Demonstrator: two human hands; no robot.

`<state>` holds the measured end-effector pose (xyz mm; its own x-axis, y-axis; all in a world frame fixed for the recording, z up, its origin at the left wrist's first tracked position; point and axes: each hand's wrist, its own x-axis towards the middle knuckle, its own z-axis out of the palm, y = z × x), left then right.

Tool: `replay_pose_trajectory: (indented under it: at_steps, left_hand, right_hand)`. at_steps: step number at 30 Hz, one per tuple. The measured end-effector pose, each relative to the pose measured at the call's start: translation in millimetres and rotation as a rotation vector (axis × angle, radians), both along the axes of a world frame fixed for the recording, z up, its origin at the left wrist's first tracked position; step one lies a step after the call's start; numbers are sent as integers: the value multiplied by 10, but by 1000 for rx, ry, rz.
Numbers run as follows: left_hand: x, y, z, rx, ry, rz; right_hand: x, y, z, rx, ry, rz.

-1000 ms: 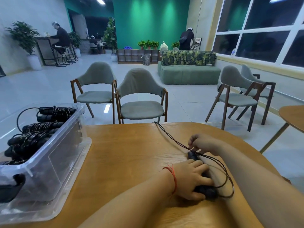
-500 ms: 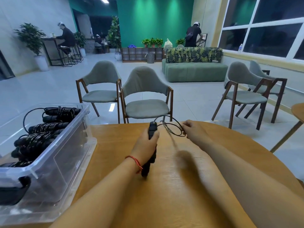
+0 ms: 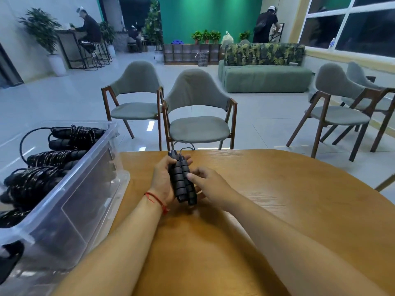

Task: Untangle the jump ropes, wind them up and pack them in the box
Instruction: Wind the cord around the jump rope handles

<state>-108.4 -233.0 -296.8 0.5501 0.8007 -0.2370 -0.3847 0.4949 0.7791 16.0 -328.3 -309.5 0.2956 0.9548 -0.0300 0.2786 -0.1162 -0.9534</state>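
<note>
Left hand [image 3: 162, 180] is wrapped round two black ribbed foam handles [image 3: 181, 180], held side by side and pointing away from the person, fingertips showing past their far side. Right hand [image 3: 210, 184] is up against the right-hand handle: its thumb tip presses on the foam and its fingers are curled just beside it. Can't tell whether those fingers close under the handle. The pair is just above the wooden table [image 3: 277, 199], near its far edge, mid-frame. Cord [image 3: 184, 148] leaves the handle tops in small loops and drops past the table edge; the rest is hidden. Clear plastic box [image 3: 85, 189] sits on the table's left end, well apart from the hands, with several wound ropes [image 3: 42, 167] stacked in it, black cord wrapped round black handles. Any print on handles or box is too small to read. Red string bracelet [image 3: 156, 199] on the left wrist. Two grey chairs [image 3: 196, 107] stand just beyond the table.
</note>
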Motion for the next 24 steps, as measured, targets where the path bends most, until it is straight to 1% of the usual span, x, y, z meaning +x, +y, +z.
replay_pose_trajectory:
  at_steps: [4,6,9,11,13,15,17,18,20,22,24]
  left_hand:
    - [27,47,-87,-27,51,-107]
    - [17,93,-153,-29,57,-151]
    - [-25,179,-236,-20,36,-185]
    - [-24,210,-263,3,27,-225]
    - [-21,226,-290,20,9,-271]
    - [-23,215,-286,78,48,-309]
    - [-65,183,-243,147,115,-386]
    - [-96,182,-232,178,122,-464]
    - [-147,196,-224,224,170,-614]
    - [-203,237,-236,262,244,-689]
    - [-237,273,-202,318,305,-748]
  right_hand:
    - [12,117,-111,103,99,-57]
    - [45,160,-162,128,83,-54]
    - [63,208,-259,131,-38,-63]
    - [89,245,-333,154,-187,-112]
    - [146,283,-347,252,-338,-170]
    - [246,284,-278,406,-364,-193]
    - [376,262,-179,517,-392,-72]
    - [431,250,-151,516,-449,14]
    - [536,227,-121,492,-645,153]
    - [616,221,-151,468,-821,242]
    - [649,219,-177,429,-893,304]
